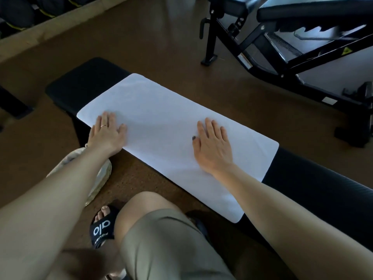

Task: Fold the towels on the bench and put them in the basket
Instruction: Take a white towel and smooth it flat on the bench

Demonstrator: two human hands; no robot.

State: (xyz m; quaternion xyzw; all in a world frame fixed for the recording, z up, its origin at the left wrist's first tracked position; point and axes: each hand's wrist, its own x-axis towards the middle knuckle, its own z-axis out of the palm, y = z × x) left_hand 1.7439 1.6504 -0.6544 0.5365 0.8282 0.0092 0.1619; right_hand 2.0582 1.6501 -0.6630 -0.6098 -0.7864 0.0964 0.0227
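White rectangular cloth towel [161, 126] lies spread flat on the black padded counter [314, 184], long axis running along the counter's length from far-left to near-right; its near corner hangs slightly past the counter edge.

Head view only. Left hand [107, 134] rests palm-down on the towel near its far-left end, fingers [106, 118] straight and spread, gripping nothing; thin ring on one finger. Right hand [214, 148] also palm-down, closer to the near-right half of the towel, fingers [212, 128] straight and flat on the cloth, gripping nothing. Both hands press or smooth the fabric.

Key relation: the towel's short ends lie outboard of each hand along the long axis, the far-left end just beyond the left hand, the near-right end well past the right wrist. Judged step: flattening before a first fold; likely one end gets carried over to the other, and the left hand is much nearer its end.

Pale woven basket [101, 174] sits on the brown floor [161, 37] just under the left forearm, mostly hidden. Black adjustable gym bench [282, 47] stands beyond, well apart. Person's knee and black slide sandal [102, 229] low in view.
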